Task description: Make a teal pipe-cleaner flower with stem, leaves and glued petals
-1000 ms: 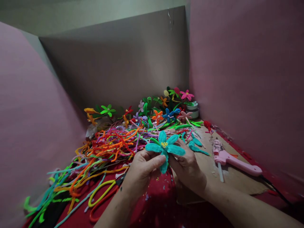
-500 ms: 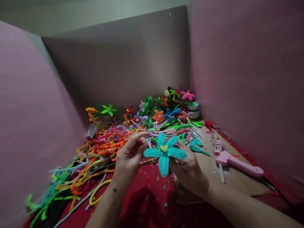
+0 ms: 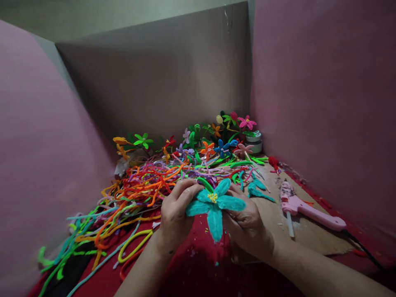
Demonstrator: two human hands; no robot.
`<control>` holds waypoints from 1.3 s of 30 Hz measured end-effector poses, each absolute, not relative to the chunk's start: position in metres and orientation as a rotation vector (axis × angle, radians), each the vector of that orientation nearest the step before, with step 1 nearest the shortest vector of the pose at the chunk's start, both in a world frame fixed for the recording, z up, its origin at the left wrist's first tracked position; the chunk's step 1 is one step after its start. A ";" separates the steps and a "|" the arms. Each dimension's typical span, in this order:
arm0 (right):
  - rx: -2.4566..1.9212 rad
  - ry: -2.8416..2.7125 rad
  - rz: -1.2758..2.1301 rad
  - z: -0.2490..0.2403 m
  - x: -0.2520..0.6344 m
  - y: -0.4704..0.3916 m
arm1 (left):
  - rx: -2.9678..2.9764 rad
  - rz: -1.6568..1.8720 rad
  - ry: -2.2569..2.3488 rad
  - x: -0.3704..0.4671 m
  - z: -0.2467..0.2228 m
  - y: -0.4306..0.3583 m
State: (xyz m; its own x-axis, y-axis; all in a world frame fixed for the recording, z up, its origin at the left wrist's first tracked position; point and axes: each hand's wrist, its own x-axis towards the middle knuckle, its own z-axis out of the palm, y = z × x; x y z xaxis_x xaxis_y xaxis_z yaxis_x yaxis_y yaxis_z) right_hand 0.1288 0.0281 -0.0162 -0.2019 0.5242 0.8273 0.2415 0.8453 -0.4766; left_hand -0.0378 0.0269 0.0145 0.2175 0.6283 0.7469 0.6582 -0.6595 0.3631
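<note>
A turquoise fuzzy flower (image 3: 229,202) with several petals and a yellow beaded centre faces me between my hands. My left hand (image 3: 180,210) is closed at its left side, thumb and fingers on the upper left petal. Behind the right petals, my right hand (image 3: 249,220) is closed around the back of the flower, its fingertips partly hidden. A green leaf piece (image 3: 205,184) shows just above the flower. Turquoise petal pieces (image 3: 258,192) lie on the board, to the right of my right hand.
A pink glue gun (image 3: 312,214) rests on a brown board (image 3: 321,241) at the right. Tangled colourful pipe cleaners (image 3: 145,185) cover the left of the red cloth (image 3: 198,268). Finished flowers (image 3: 222,147) and a white-lidded jar (image 3: 253,142) stand at the back, before grey and pink panels.
My left hand has moved in onto the flower's upper left petal, its fingers closing there. The flower has dropped slightly and tilted, its upper left petals now bunched together.
</note>
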 end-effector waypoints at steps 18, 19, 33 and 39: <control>-0.590 -1.813 0.156 -0.025 0.129 0.035 | -2.460 -1.088 -0.946 -0.005 0.039 -0.009; -0.584 -1.813 0.162 -0.025 0.129 0.036 | -2.485 -1.070 -0.928 -0.003 0.036 -0.008; -0.488 -1.905 0.234 -0.015 0.132 0.030 | -2.805 -1.250 -1.539 -0.015 0.090 0.018; -0.491 -1.864 0.214 -0.013 0.132 0.028 | -3.073 -1.126 -1.837 0.004 0.093 0.043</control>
State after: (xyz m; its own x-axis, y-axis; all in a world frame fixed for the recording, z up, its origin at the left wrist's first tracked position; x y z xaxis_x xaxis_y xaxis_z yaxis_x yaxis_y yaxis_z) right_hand 0.1320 0.0282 -0.0131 -0.2733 0.4338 0.8586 0.2281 0.8963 -0.3803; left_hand 0.0044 0.0429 0.0929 0.4006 0.9012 0.1655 0.5565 -0.3828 0.7374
